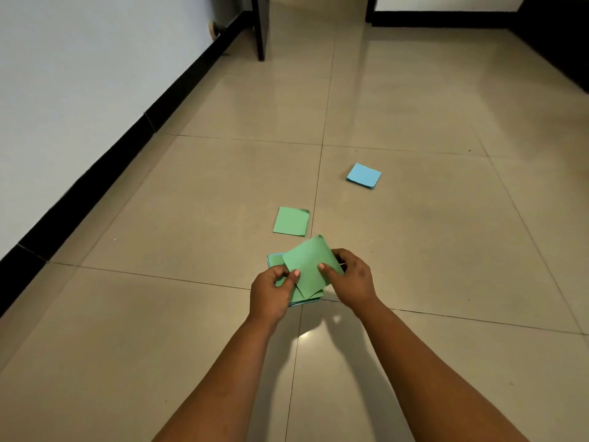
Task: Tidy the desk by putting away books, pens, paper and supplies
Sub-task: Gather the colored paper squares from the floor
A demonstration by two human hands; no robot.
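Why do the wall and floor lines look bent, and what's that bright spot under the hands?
Head view: the wide-angle lens bows the baseboard and the tile seams. The bright spot is glare on the glossy floor tiles, inside the shadow of the hands. The far dark corners look dim; the green notes stay sharp.

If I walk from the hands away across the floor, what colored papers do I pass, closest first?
Paper stack held in both hands → single green paper on the floor → blue paper pile → dark furniture leg at the far end.
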